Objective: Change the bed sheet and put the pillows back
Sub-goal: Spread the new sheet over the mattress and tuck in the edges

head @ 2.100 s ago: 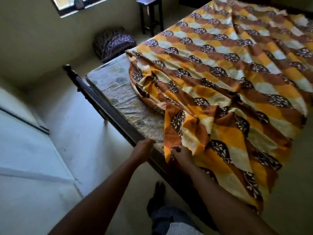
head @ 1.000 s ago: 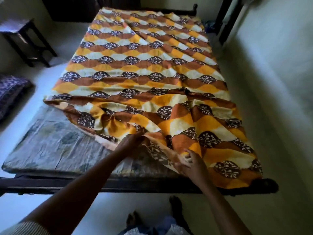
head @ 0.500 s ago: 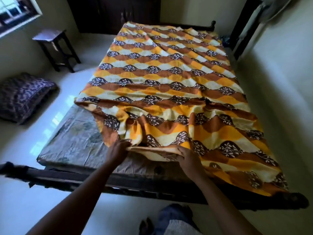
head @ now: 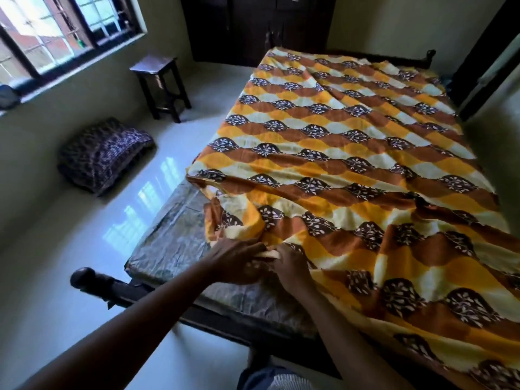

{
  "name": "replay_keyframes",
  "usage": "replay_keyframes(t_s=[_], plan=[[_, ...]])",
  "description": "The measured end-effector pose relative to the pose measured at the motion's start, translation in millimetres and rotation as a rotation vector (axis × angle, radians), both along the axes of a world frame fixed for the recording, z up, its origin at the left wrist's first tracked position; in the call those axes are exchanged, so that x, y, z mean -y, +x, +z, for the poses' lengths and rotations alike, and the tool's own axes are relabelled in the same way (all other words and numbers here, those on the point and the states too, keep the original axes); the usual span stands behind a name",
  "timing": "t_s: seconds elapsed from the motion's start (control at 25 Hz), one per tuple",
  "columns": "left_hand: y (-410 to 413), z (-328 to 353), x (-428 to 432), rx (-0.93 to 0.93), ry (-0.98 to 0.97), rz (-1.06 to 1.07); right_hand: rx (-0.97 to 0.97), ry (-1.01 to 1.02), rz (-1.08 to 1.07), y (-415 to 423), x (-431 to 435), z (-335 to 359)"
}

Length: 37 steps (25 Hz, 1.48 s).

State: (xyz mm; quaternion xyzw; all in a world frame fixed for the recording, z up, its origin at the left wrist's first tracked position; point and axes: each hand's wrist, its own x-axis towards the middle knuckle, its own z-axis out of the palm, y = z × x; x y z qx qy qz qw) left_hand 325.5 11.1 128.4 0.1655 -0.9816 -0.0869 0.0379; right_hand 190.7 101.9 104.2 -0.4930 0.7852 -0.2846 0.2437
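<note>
An orange, brown and cream patterned bed sheet (head: 351, 153) covers most of the bed. Its near left part is bunched up, leaving the grey mattress (head: 174, 240) bare at the near left corner. My left hand (head: 236, 260) and my right hand (head: 292, 267) sit close together at the foot end, both gripping the sheet's crumpled cream hem. Dark patterned pillows (head: 104, 153) lie stacked on the floor to the left of the bed.
A dark wooden bed frame (head: 92, 280) with a round knob runs along the foot end. A small dark stool (head: 160, 80) stands by the wall under the window (head: 56, 32). A dark wardrobe (head: 253, 23) is at the far wall. The floor is glossy.
My two hands have drawn together along the sheet's hem, from apart to nearly touching. My view has swung, with the window and the bed's left corner now showing.
</note>
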Motion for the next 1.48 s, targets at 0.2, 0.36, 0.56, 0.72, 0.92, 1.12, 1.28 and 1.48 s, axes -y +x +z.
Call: replay_keyframes(t_s=[0.2, 0.36, 0.56, 0.72, 0.92, 1.12, 1.28, 1.48], plan=[[55.9, -48.0, 91.1, 0.214, 0.19, 0.458, -0.044, 0.063, -0.099, 12.0, 20.0, 8.0], [76.2, -41.3, 116.4, -0.153, 0.595, 0.642, -0.098, 0.169, -0.173, 18.0, 15.6, 15.7], [84.7, -17.0, 124.1, -0.147, 0.489, 0.26, 0.07, 0.169, -0.032, 73.8, 54.5, 5.1], [136.8, -28.2, 138.6, 0.016, 0.112, -0.095, -0.033, 0.252, 0.06, 149.2, 91.7, 3.3], [196.8, -49.5, 164.4, 0.269, 0.148, 0.109, -0.173, 0.182, -0.089, 191.4, 82.7, 5.6], [234.5, -27.3, 175.8, -0.175, 0.33, 0.181, -0.284, 0.129, -0.26, 218.2, 71.1, -2.0], [263.5, -37.3, 186.6, 0.045, 0.53, 0.358, -0.277, 0.229, -0.209, 234.0, 74.7, -28.3], [286.3, -78.8, 187.0, 0.378, 0.643, 0.117, -0.003, 0.421, -0.104, 253.9, 96.2, -44.7]])
